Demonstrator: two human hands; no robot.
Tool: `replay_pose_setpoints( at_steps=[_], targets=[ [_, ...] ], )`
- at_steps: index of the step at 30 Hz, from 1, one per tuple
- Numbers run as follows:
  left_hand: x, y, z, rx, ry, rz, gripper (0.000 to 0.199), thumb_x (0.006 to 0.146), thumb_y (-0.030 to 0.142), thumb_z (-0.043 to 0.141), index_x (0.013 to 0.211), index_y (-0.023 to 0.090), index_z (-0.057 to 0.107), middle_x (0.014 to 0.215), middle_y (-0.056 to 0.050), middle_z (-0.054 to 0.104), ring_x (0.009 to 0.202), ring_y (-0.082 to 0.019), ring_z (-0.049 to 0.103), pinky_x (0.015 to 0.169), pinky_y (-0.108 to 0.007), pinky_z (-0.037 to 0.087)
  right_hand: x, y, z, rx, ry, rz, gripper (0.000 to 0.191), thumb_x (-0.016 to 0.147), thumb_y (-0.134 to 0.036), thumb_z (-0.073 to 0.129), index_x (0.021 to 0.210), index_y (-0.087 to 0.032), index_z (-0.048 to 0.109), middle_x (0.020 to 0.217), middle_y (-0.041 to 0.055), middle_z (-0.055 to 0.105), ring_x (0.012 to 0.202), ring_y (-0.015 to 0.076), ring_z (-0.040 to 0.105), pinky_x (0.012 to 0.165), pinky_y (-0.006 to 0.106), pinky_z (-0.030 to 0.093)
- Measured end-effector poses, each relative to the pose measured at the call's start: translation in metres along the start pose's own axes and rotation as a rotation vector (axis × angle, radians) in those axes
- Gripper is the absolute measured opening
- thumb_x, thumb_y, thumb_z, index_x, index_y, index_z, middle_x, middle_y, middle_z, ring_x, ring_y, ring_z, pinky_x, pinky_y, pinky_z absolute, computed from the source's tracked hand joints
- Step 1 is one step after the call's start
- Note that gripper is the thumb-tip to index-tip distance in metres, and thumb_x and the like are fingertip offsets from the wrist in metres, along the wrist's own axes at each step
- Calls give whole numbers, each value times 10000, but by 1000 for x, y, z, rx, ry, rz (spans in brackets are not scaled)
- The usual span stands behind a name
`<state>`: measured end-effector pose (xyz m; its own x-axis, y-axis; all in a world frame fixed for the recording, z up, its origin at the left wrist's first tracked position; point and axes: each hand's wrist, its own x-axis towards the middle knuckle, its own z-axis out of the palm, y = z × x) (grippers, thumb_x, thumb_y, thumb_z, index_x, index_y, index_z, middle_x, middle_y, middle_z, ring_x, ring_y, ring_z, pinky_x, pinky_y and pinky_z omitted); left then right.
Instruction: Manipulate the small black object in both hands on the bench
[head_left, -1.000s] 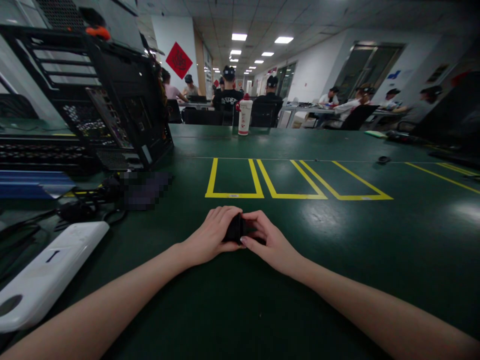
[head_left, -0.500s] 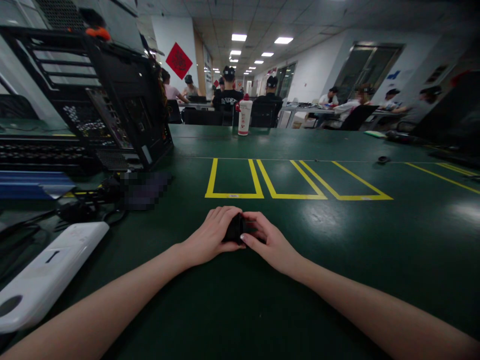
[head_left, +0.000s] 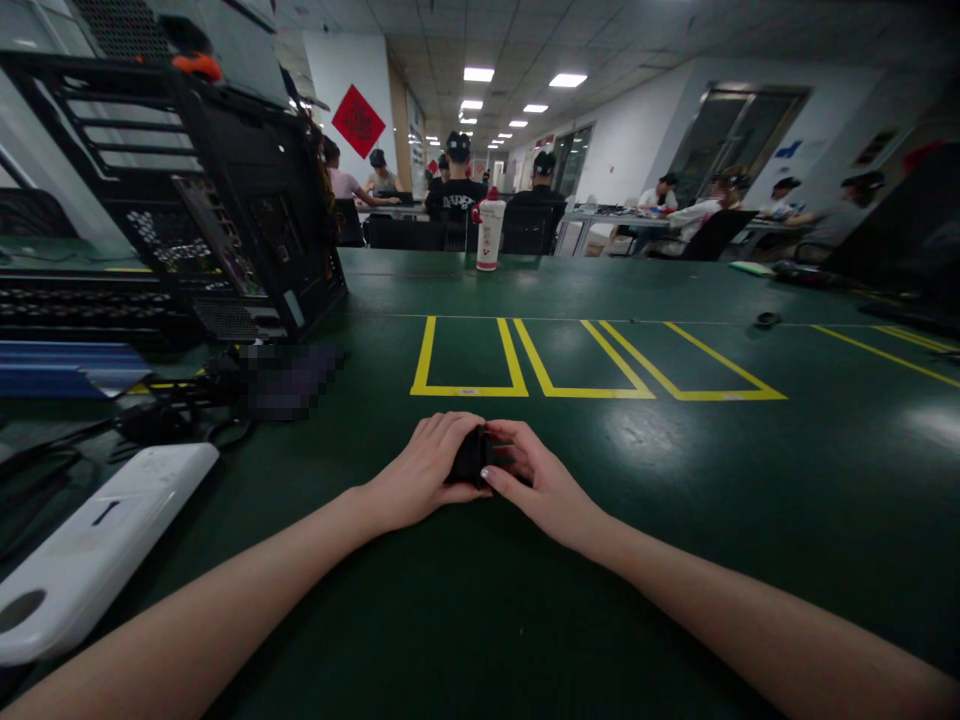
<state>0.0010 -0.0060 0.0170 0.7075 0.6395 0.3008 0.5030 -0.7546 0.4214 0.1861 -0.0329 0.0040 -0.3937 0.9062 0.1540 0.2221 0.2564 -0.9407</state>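
Observation:
Between my hands, low over the green table (head_left: 675, 600), is a small black box-like object (head_left: 469, 460); its exact kind cannot be made out. My left hand (head_left: 421, 472) wraps over its left side, fingers on top and thumb along the near edge. From the other side, my right hand (head_left: 546, 488) pinches the object's right edge between thumb and fingertips, with a gap under the curved palm. Much of the object is hidden behind my fingers.
Yellow tape outlines (head_left: 469, 391) mark the table just beyond my hands. A white bottle with a red lid (head_left: 489, 235) stands farther back. On the left are an open black computer case (head_left: 247, 200), dark cables (head_left: 161, 415) and a long white device (head_left: 112, 540). Several people sit at distant tables.

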Motion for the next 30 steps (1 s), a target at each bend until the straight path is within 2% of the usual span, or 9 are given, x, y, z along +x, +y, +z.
replay_pose_setpoints(
  at_steps=[7, 12, 20, 24, 30],
  targets=[
    [0, 2, -1, 5, -2, -2, 521, 768, 319, 583, 1191, 227, 293, 1141, -90, 449, 1040, -249, 441, 875, -431, 351, -1, -3, 0, 29, -20, -31, 311, 773, -161, 536, 1053, -238, 423, 1107, 42, 470, 1051, 187, 502, 852, 382, 479],
    [1, 0, 1, 9, 14, 2, 541, 757, 339, 596, 1193, 215, 301, 1149, -88, 452, 1053, -243, 439, 884, -415, 356, -1, 0, 1, 59, -7, -42, 210, 796, -195, 517, 988, -233, 445, 1061, 26, 473, 1022, 169, 522, 852, 364, 481],
    [0, 1, 0, 5, -2, 4, 533, 765, 325, 589, 1194, 214, 292, 1142, -87, 446, 1042, -239, 437, 884, -412, 353, 0, -1, 1, -17, -2, -24, 359, 786, -175, 518, 1122, -226, 401, 1139, 62, 462, 1064, 185, 486, 887, 390, 453],
    [0, 1, -1, 4, -3, 2, 530, 767, 312, 588, 1192, 221, 285, 1151, -88, 437, 1051, -239, 431, 890, -416, 347, -1, -2, 0, 4, -11, -76, 307, 757, -131, 542, 1025, -227, 428, 1111, 40, 453, 1068, 176, 489, 903, 373, 451],
    [0, -2, 3, -4, 28, 12, 542, 757, 338, 597, 1193, 229, 294, 1135, -80, 450, 1042, -242, 440, 878, -414, 355, -2, -3, 1, -7, -3, -75, 189, 798, -167, 494, 972, -228, 451, 1099, 35, 464, 1004, 169, 525, 854, 373, 483]
  ],
)
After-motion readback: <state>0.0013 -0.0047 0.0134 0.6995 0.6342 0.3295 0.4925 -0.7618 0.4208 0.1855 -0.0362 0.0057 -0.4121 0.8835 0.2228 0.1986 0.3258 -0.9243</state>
